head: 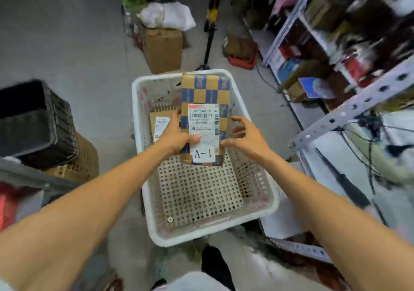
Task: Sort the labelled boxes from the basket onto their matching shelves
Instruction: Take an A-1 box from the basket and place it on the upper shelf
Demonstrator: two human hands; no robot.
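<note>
Checkered box point(206, 89), blue and tan, is held lengthwise above the white perforated basket point(208, 234), its far end over the basket's far rim and its near end hanging over the middle of the basket floor. A white shipping label point(205, 120) covers its near half, with "A-1" printed at the bottom. The left hand point(174, 136) grips the box by its left edge, thumb pressed flat across the label and fingers wrapped underneath. The right hand point(246, 136) is spread and loosely curved at the box's right edge, thumb tip at the label's side; whether it actually touches the box cannot be told. Both forearms reach straight forward from the bottom corners of the view. In the basket, a plain brown box point(156, 120) with its own label lies against the left wall near the far-left corner, partly hidden by the left hand. Beyond the basket stands a cardboard carton point(162, 48); black crates point(33, 120) are stacked to the left, and a metal shelving rack point(349, 109) full of goods runs along the right.
</note>
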